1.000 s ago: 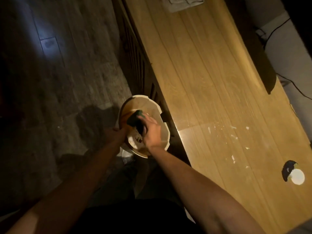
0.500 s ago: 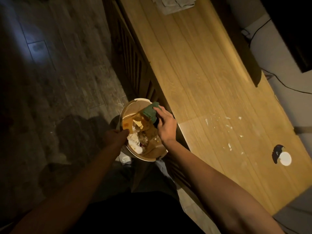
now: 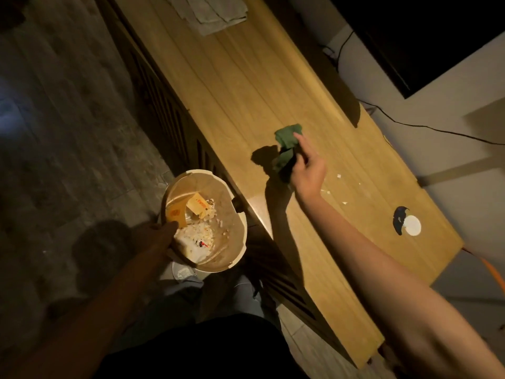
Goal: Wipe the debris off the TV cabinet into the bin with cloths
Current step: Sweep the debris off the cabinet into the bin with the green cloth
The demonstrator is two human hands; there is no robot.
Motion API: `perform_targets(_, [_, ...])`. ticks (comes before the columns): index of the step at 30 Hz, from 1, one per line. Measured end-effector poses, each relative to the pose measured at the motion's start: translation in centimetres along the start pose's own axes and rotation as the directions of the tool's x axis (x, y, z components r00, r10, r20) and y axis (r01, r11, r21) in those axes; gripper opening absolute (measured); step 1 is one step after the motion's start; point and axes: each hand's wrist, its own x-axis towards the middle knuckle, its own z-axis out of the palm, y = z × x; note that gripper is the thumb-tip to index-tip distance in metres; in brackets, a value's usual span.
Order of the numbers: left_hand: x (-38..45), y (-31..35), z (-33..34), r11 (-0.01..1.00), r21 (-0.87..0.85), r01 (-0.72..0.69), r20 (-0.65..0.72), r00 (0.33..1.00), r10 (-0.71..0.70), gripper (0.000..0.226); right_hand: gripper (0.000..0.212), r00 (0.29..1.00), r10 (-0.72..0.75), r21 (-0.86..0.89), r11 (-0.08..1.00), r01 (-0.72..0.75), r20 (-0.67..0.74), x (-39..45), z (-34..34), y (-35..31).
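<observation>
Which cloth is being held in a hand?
The green cloth: the right hand grips it bunched above the cabinet top. The pale grey cloth lies flat at the cabinet's far end, untouched.

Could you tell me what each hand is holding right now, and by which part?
The right hand pinches the green cloth by its bunched lower end, above the cabinet top. The left hand grips the bin by its near-left rim.

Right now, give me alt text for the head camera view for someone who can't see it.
A person's right hand holds a crumpled green cloth over a wooden TV cabinet, beside scattered white debris. Their left hand grips the rim of a round bin against the cabinet's front, already holding scraps. A pale cloth lies at the far end.
</observation>
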Motion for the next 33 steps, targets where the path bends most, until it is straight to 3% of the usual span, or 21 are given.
perform_targets(4, [-0.5, -1.5, 1.1, 1.0, -0.021, 0.013, -0.032, 0.999, -0.014, 0.036, 0.052, 0.995, 0.083, -0.09, 0.992, -0.088, -0.053, 7.4, -6.2, 4.8])
perform_targets(8, [-0.7, -3.1, 2.0, 0.984, 0.176, -0.007, -0.203, 0.978, 0.043, 0.047, 0.056, 0.995, 0.082, -0.34, 0.936, -0.093, -0.047, 13.8, -11.6, 10.3])
perform_targets(12, [-0.4, -5.7, 2.2, 0.998, 0.059, 0.02, -0.171, 0.985, -0.01, 0.028, 0.059, 0.998, 0.063, -0.47, 0.881, -0.058, -0.006, 18.2, -14.3, 14.6])
perform_targets(14, [-0.5, -6.5, 2.2, 0.999, 0.0, 0.034, -0.133, 0.99, -0.034, 0.007, 0.058, 0.99, 0.142, -0.492, 0.863, -0.117, 0.014, 19.5, -14.5, 16.0])
perform_targets(16, [-1.3, -6.6, 2.3, 0.998, -0.033, 0.044, -0.104, 0.994, -0.047, 0.011, 0.052, 0.984, 0.174, -0.513, 0.849, -0.129, 0.039, 20.0, -14.3, 16.7])
perform_targets(19, [-2.1, -6.6, 2.7, 0.997, -0.05, 0.05, -0.074, 0.996, -0.054, 0.017, 0.04, 0.993, 0.074, -0.535, 0.845, -0.016, 0.087, 20.0, -14.3, 17.3])
perform_targets(22, [-2.7, -6.6, 2.9, 0.997, -0.054, 0.057, -0.042, 0.997, -0.06, 0.016, 0.042, 0.985, -0.021, -0.542, 0.833, 0.111, 0.17, 20.1, -14.8, 18.4])
perform_targets(27, [-3.0, -6.8, 2.8, 1.0, -0.011, 0.028, -0.024, 0.999, -0.028, 0.002, 0.044, 0.986, -0.012, -0.48, 0.873, 0.09, 0.163, 19.6, -13.9, 19.5])
perform_targets(33, [-2.7, -5.9, 2.4, 0.996, 0.085, -0.016, -0.038, 0.999, 0.019, 0.026, 0.044, 0.993, -0.017, -0.46, 0.885, 0.071, 0.121, 16.0, -11.8, 19.0])
